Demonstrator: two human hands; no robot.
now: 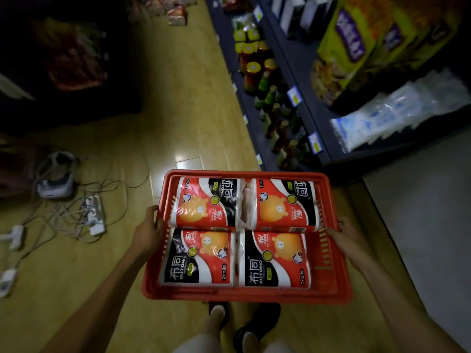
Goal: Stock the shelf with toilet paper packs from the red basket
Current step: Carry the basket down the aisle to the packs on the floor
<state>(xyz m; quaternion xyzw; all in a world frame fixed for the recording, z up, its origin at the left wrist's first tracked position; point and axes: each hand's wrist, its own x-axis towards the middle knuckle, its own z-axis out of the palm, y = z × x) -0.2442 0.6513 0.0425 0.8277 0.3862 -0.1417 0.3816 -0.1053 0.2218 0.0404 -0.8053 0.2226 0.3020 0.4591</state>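
Note:
I carry a red basket [244, 294] in front of me above the wooden floor. Several toilet paper packs [206, 202] with red, black and orange wrappers lie flat inside it in two rows. My left hand [150, 229] grips the basket's left rim, thumb over the edge. My right hand [344, 233] grips the right rim. The dark shelf unit [300, 80] runs along the right side of the aisle.
Bottles and jars [265, 93] fill the lower shelf. Yellow-green bags [356, 47] and clear plastic packs [397, 113] sit on an upper shelf. A power strip with tangled cables [94, 212] and a small device [56, 179] lie on the floor at left. My feet [244, 324] show below the basket.

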